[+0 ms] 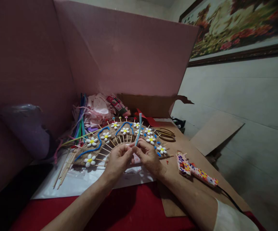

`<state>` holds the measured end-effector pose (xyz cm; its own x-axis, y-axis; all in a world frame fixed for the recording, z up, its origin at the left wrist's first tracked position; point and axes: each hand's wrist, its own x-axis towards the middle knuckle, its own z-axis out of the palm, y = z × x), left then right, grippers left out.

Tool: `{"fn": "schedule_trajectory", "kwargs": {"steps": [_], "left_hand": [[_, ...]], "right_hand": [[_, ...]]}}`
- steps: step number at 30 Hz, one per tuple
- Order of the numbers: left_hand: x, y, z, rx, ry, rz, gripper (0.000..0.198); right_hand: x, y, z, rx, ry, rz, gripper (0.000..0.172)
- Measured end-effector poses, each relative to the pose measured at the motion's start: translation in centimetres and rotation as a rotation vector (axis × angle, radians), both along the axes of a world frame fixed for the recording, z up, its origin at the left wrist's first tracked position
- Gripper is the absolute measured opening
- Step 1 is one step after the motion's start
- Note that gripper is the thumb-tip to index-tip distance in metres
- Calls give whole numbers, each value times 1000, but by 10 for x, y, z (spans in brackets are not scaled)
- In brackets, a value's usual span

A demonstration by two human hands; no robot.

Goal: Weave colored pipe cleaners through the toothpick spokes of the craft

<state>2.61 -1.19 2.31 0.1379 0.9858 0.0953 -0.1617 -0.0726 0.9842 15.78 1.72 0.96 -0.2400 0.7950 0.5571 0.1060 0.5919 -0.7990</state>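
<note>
A light blue pipe cleaner (139, 126) stands up from between my hands, its lower end hidden by the fingers. My right hand (150, 157) pinches it between thumb and fingers. Close against it, my left hand (119, 157) is closed too, its fingertips meeting at the pipe cleaner's lower end. Just behind the hands lies a fan-shaped piece (81, 151) wrapped in brown twine, with thin sticks fanning out through it. White daisies with yellow centres (90, 160), a wavy blue line (98, 147) and small blue ovals (158, 154) decorate its surface.
Scissors (169, 138) and a flower-patterned glue gun (194, 170) with a black cord lie on the cardboard (177, 195) at right. Wooden sticks (63, 173) rest at left. Behind are coloured pipe cleaners (81, 120), pink wrapping (98, 106) and tall pink panels (129, 54).
</note>
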Motion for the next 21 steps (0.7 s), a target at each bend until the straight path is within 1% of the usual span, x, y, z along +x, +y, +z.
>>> {"fn": "schedule_trajectory", "kwargs": {"steps": [3, 6, 7, 9, 12, 14, 18, 21], "left_hand": [[0, 1, 0, -55, 19, -43, 31], [-3, 1, -1, -131, 37, -103, 26], [-4, 2, -2, -155, 42, -118, 24], [-5, 2, -3, -192, 59, -127, 20], [-5, 3, -4, -203, 83, -116, 20], [-4, 2, -4, -153, 104, -103, 20], [0, -1, -3, 66, 200, -37, 19], [1, -2, -4, 176, 302, 11, 17]], "right_hand": [[-2, 3, -2, -158, 160, -1, 27], [-2, 5, -4, -307, 295, 39, 29], [-2, 5, -4, -325, 311, 57, 29], [-2, 3, -5, -309, 292, 71, 29], [-3, -1, -4, -254, 249, 30, 26], [-4, -2, -4, -244, 270, -11, 27], [-4, -2, -2, -279, 316, -38, 29], [-3, 0, -2, -308, 335, -48, 30]]}}
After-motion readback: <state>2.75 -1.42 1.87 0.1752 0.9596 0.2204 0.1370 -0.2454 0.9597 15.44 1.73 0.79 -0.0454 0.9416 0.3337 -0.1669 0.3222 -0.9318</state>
